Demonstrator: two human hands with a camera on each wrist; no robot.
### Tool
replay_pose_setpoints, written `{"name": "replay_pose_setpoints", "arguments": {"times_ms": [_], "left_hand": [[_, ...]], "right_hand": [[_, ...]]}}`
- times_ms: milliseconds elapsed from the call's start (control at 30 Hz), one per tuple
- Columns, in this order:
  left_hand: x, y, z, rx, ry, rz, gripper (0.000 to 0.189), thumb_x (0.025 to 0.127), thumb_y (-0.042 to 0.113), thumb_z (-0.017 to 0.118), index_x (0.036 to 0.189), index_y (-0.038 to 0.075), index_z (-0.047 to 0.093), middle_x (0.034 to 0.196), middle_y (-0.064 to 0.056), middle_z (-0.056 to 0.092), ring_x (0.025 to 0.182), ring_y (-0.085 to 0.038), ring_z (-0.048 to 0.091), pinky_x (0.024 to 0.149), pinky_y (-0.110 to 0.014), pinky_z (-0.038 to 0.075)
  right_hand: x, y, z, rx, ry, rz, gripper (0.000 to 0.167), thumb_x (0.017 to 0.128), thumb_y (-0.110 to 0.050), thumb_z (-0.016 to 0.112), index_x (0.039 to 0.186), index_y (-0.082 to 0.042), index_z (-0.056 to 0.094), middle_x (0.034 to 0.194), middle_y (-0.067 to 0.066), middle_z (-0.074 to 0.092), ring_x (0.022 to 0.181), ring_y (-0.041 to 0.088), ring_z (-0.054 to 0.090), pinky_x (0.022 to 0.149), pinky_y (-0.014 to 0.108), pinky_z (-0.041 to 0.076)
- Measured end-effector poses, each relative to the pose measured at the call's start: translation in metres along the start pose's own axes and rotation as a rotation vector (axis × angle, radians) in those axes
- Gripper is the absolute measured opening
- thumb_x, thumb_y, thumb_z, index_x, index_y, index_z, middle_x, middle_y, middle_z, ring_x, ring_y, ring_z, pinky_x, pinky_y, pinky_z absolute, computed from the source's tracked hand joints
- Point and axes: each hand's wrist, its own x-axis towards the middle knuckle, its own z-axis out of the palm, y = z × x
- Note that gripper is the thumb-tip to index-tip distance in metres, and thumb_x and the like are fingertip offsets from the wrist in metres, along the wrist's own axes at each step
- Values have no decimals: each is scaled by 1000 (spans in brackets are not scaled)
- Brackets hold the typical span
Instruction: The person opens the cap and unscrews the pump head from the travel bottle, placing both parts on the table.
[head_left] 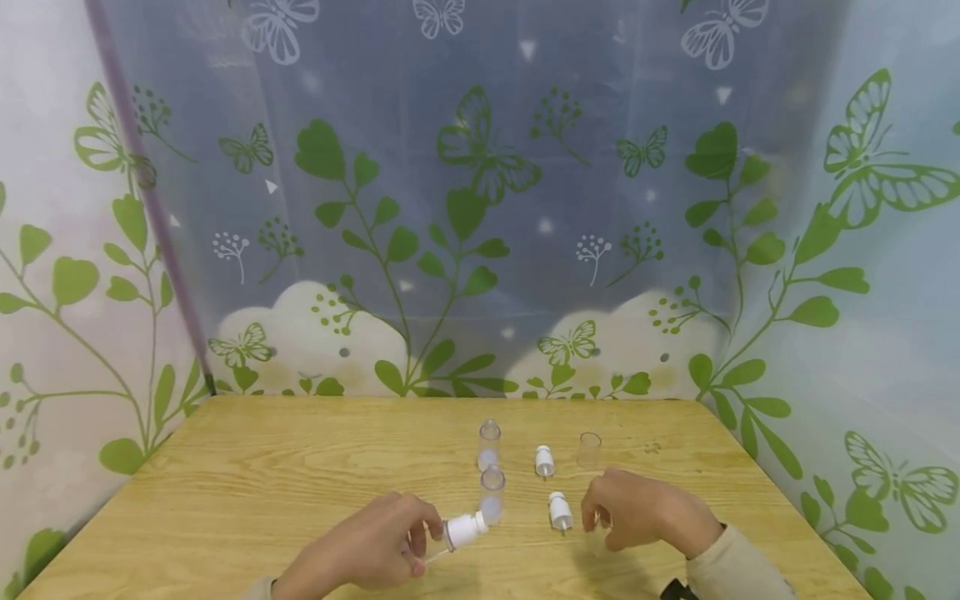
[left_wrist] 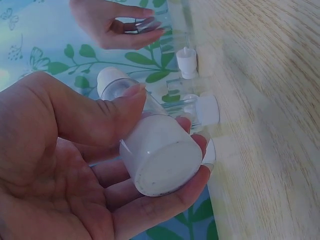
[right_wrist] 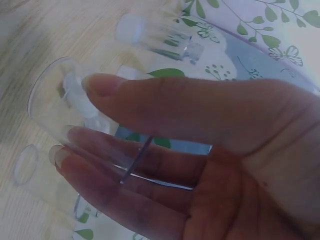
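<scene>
My left hand (head_left: 382, 537) grips a small pump bottle (left_wrist: 160, 155) between thumb and fingers. Its thick white base faces the left wrist camera, a clear section is partly covered by the thumb, and a white pump top (head_left: 467, 528) points right in the head view. My right hand (head_left: 645, 508) holds a clear, open-ended cap (right_wrist: 52, 100), with the thumb on one side and fingers on the other. Between the hands, a white pump head (head_left: 559, 510) with a thin stem lies on the table, and a clear bottle (head_left: 492, 492) stands beside the left hand's pump top.
Farther back on the wooden table (head_left: 300, 450) are a second clear bottle (head_left: 489, 443), another white pump head (head_left: 544, 460) and a clear cap (head_left: 590, 452). A patterned curtain (head_left: 465, 250) hangs behind the table and along both sides.
</scene>
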Motion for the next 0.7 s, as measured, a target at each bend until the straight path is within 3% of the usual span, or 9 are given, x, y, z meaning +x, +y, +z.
{"name": "replay_pose_setpoints", "arguments": {"times_ms": [267, 533, 700], "left_hand": [[1, -3, 0, 4, -1, 2, 34, 75, -7, 78, 108, 3, 75, 81, 2, 72, 73, -2, 64, 67, -20, 54], [1, -2, -1, -11, -10, -6, 33, 75, -7, 78, 106, 4, 75, 81, 3, 71, 73, -2, 64, 66, -21, 54], [1, -2, -2, -16, -17, -8, 32, 76, -6, 79, 106, 4, 75, 81, 3, 72, 73, -2, 64, 66, -21, 54]], "right_hand": [[0, 6, 5, 20, -20, 149, 23, 78, 5, 84, 92, -13, 80, 90, 1, 73, 79, 10, 63, 72, 29, 56], [-3, 13, 10, -8, -6, 146, 22, 74, 8, 84, 85, -10, 78, 84, -1, 69, 72, 6, 59, 66, 25, 54], [-4, 16, 14, -39, 16, 131, 22, 71, 7, 86, 82, -10, 77, 89, -6, 59, 72, 6, 58, 66, 23, 52]]}}
